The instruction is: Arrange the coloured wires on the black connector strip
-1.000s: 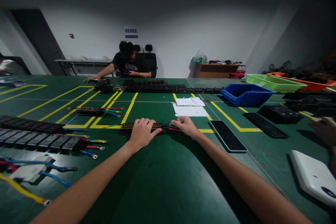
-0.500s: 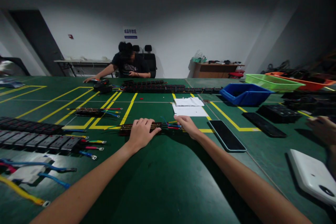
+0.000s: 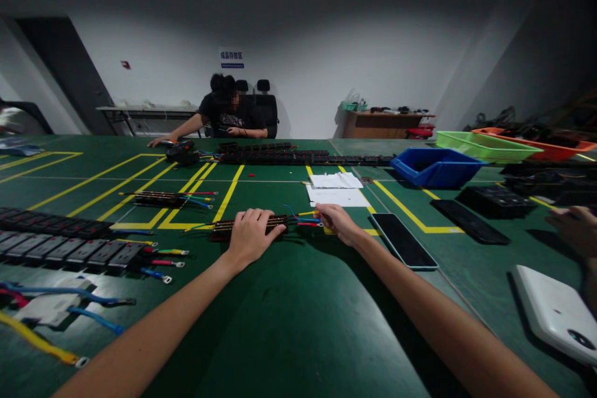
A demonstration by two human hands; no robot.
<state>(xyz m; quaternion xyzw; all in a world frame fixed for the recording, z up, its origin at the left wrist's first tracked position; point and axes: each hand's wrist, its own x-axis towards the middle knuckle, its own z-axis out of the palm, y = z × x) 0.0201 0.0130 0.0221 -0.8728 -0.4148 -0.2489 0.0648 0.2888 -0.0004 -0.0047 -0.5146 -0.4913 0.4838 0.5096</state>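
My left hand (image 3: 253,233) lies over a slim black strip with copper-coloured lines (image 3: 224,228), fingers curled across it and thumb along its near side. Colored wires leave both ends of the strip. At its right end, my right hand (image 3: 339,222) is closed in a pinch on a yellow wire (image 3: 308,214). Red and blue wires with metal lugs (image 3: 310,222) run just below those fingertips. My palm hides the strip's middle. Behind and to the left lies a similar wired strip (image 3: 156,199).
Rows of black socket strips (image 3: 93,249) lie left. Papers (image 3: 338,196), a phone (image 3: 403,241), a blue bin (image 3: 436,168) and a white device (image 3: 557,311) are right. A co-worker (image 3: 231,112) sits across the green table (image 3: 280,336); another person's hand (image 3: 573,230) is at far right.
My right hand has shifted slightly right, away from the strip, and more of the wire ends show. My left hand stays on the strip, which is nearly unmoved.
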